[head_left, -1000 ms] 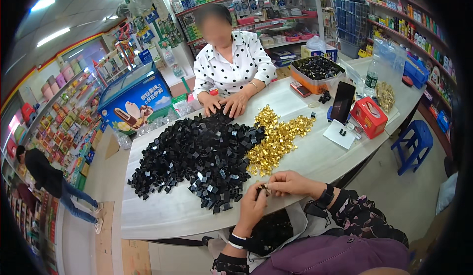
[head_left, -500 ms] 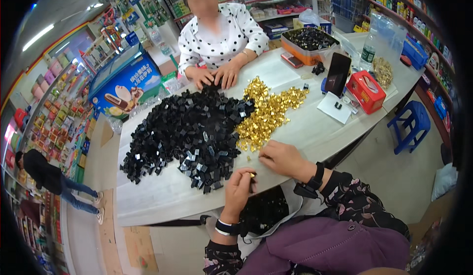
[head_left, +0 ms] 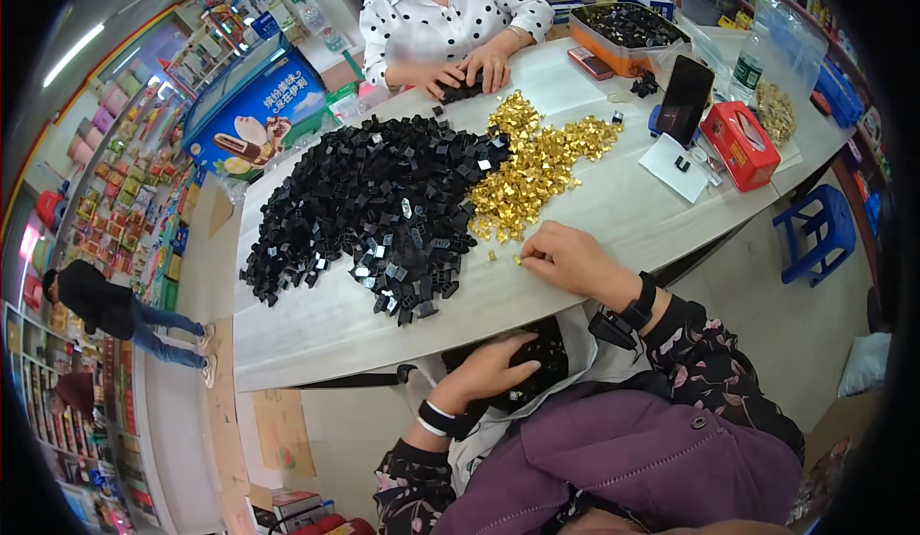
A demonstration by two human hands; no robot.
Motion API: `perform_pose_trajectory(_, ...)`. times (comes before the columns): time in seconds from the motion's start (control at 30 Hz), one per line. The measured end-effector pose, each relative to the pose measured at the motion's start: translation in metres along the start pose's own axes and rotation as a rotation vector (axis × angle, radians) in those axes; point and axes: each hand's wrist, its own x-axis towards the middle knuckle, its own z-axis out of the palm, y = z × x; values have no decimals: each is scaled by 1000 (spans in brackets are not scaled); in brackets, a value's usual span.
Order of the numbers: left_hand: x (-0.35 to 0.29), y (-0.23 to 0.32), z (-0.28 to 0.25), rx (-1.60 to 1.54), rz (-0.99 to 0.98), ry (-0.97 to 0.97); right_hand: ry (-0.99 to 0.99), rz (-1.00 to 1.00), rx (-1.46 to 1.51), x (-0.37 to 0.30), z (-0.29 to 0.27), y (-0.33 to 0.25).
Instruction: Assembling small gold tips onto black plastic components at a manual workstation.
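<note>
A big heap of small black parts (head_left: 379, 204) covers the middle of the white table (head_left: 316, 324), with a heap of small gold parts (head_left: 537, 166) right beside it. My right hand (head_left: 565, 257) rests on the table at the near edge of the gold heap, fingertips pinched on a gold part. My left hand (head_left: 489, 372) is below the table edge, reaching into a white bag (head_left: 575, 363) on my lap that holds black parts; whether it grips anything is hidden.
Across the table a person in a dotted white shirt (head_left: 450, 13) handles black parts. An orange tray of black parts (head_left: 628, 27), a phone on a stand (head_left: 682, 99), a red box (head_left: 740, 144) and a blue stool (head_left: 815, 233) are at right. Shop shelves surround us.
My left hand dropped from the table edge into the bag on my lap. My right hand moved forward to the gold heap. The view tilted down and closer.
</note>
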Motion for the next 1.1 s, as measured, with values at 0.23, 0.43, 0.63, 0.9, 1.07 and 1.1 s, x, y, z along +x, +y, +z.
perform_pose_trajectory(0.23, 58, 9, -86, -90, -98, 329, -11, 39, 17, 8, -3, -16)
perform_pose_trajectory(0.43, 122, -21, -112, 602, -82, 585, 67, -109, -58, 3, 3, -11)
perform_pose_trajectory(0.63, 135, -18, -115, 663, -375, 408, 34, -27, 13, 3, 2, -8)
perform_pose_trajectory(0.9, 131, -17, -110, 675, -260, 424, 101, -26, -31, 0, 4, -1)
perform_pose_trajectory(1.07, 124, -13, -116, 651, -273, 451, 88, -31, -21, 2, 1, -6)
perform_pose_trajectory(1.1, 124, -10, -119, 605, -262, 453, 87, -17, 5, 2, 1, -5)
